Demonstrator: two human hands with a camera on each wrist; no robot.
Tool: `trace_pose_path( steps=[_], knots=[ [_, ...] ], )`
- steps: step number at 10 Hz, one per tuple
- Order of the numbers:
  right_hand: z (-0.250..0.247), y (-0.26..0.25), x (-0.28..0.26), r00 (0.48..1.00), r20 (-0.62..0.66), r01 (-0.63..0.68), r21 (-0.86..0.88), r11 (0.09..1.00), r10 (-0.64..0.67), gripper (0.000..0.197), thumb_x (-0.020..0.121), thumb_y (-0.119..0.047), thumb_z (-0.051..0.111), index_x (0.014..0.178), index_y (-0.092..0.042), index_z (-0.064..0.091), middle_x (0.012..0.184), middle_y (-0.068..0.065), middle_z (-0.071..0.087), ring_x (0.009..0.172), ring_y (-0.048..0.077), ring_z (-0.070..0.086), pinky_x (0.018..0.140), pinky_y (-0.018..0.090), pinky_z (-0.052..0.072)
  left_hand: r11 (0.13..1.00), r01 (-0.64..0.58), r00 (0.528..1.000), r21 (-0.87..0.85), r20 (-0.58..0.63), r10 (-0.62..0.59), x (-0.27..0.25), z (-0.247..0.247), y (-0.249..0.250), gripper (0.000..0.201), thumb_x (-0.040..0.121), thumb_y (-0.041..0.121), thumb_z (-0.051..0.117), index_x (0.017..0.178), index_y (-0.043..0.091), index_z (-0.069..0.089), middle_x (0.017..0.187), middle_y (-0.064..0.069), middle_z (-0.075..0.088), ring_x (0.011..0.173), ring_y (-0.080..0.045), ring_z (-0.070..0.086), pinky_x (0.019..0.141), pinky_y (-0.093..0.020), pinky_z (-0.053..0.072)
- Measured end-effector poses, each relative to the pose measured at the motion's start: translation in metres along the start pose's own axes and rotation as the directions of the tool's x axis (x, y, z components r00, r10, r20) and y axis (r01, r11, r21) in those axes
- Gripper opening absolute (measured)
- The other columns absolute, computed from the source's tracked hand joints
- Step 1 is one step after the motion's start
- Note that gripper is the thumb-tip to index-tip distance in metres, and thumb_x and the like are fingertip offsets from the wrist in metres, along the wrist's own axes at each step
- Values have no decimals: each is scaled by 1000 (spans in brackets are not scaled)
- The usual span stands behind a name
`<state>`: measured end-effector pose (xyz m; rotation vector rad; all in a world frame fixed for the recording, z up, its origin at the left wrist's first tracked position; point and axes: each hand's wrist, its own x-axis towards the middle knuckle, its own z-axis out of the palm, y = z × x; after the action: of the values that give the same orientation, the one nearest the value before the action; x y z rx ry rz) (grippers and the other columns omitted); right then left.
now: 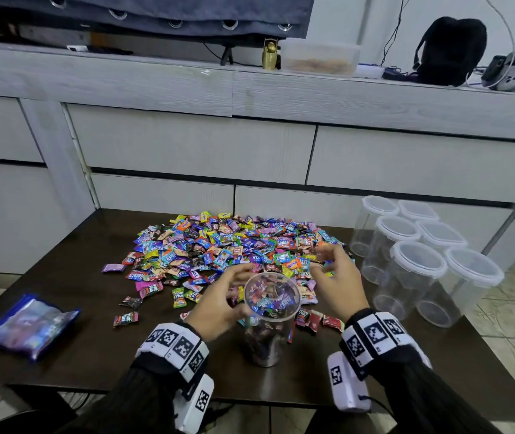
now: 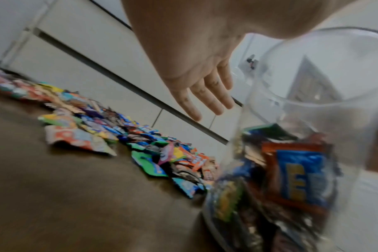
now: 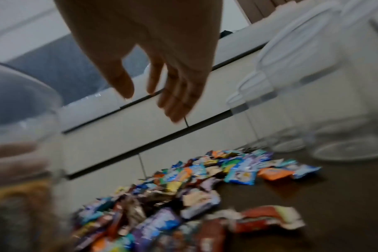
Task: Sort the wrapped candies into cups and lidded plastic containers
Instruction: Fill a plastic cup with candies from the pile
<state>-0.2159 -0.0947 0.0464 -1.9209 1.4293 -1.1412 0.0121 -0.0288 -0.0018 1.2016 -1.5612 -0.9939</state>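
A wide pile of wrapped candies [image 1: 234, 245] covers the middle of the dark table [image 1: 77, 277]. In front of it stands a clear plastic cup [image 1: 271, 311], partly filled with candies. My left hand [image 1: 234, 286] hovers just left of the cup's rim. In the left wrist view its fingers [image 2: 207, 102] are straight and hold nothing, with the cup [image 2: 291, 153] to the right. My right hand [image 1: 328, 264] is above the pile's near right part, right of the cup. The right wrist view shows that hand [image 3: 153, 100] spread and empty over the candies [image 3: 173, 196].
Several empty clear containers with white lids [image 1: 415, 261] stand grouped at the table's right edge, close to my right hand. A blue plastic bag [image 1: 24, 324] lies at the near left. A grey cabinet with drawers [image 1: 187, 145] rises behind the table.
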Motion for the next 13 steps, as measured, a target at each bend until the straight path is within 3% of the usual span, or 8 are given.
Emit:
trace_pose_path(
  steps=[1, 2, 3, 4, 7, 8, 11, 13],
  knots=[
    [0, 35, 0, 928, 275, -130, -393, 911, 251, 77, 78, -44, 72, 137, -12, 34, 138, 8, 44, 124, 23, 46, 99, 36, 42, 958, 114, 980, 263, -190, -64, -3, -22, -13, 97, 57, 95, 45, 131, 32, 44, 136, 11, 52, 130, -9, 46, 107, -33, 38],
    [17, 61, -10, 839, 393, -71, -609, 790, 378, 114, 70, -63, 70, 149, -9, 9, 155, 10, 19, 142, 30, 22, 114, 43, 25, 640, 299, 954, 708, -206, -218, -2, -39, -27, 104, 66, 85, 46, 149, 24, 29, 158, 0, 25, 147, -19, 20, 118, -45, 23],
    [42, 69, -11, 803, 404, -60, -677, 734, 438, 119, 73, -68, 63, 151, -12, -8, 159, 8, -4, 146, 33, 0, 117, 50, 14, 376, 300, 908, 877, -142, -395, 6, -40, -42, 122, 66, 86, 52, 156, 23, -2, 163, -3, -14, 150, -24, -13, 119, -51, 3],
    [65, 69, -2, 776, 462, 0, -681, 732, 430, 107, 83, -58, 58, 150, -11, -10, 159, 12, -10, 146, 34, -6, 118, 49, 11, 302, 274, 876, 913, -107, -471, 17, -37, -54, 133, 64, 88, 53, 152, 21, -21, 158, -7, -29, 147, -30, -23, 118, -55, -3],
    [125, 62, 28, 806, 505, -40, -473, 880, 308, 73, 93, -53, 46, 152, -28, 12, 160, 5, 7, 145, 32, 11, 117, 54, 15, 282, 0, 886, 960, 130, -445, 52, -32, -63, 129, 68, 76, 64, 150, 29, -24, 156, -10, -35, 144, -38, -26, 118, -57, 1],
    [131, 62, 38, 779, 522, -255, -244, 936, 349, 62, 92, -55, 47, 143, -21, 40, 150, 7, 36, 139, 30, 30, 116, 49, 20, 305, -112, 868, 946, 242, -433, 59, -31, -63, 112, 78, 69, 60, 153, 32, -14, 158, -7, -31, 146, -35, -23, 120, -57, 2],
    [102, 69, 42, 745, 663, 407, -538, 738, 73, 68, 86, -54, 56, 144, -31, 28, 148, 4, 25, 133, 34, 27, 106, 54, 32, 410, 95, 921, 907, 76, -381, 59, -17, -49, 75, 96, 42, 56, 155, 24, 13, 156, -6, 18, 137, -33, 27, 110, -47, 29],
    [102, 63, 37, 737, 672, 437, -560, 704, 76, 65, 89, -43, 59, 144, -26, 30, 142, 9, 29, 127, 31, 28, 102, 47, 34, 469, 178, 916, 865, 29, -400, 63, -14, -43, 50, 93, 40, 60, 130, 13, 40, 127, -15, 46, 114, -32, 53, 91, -44, 48]
  ],
)
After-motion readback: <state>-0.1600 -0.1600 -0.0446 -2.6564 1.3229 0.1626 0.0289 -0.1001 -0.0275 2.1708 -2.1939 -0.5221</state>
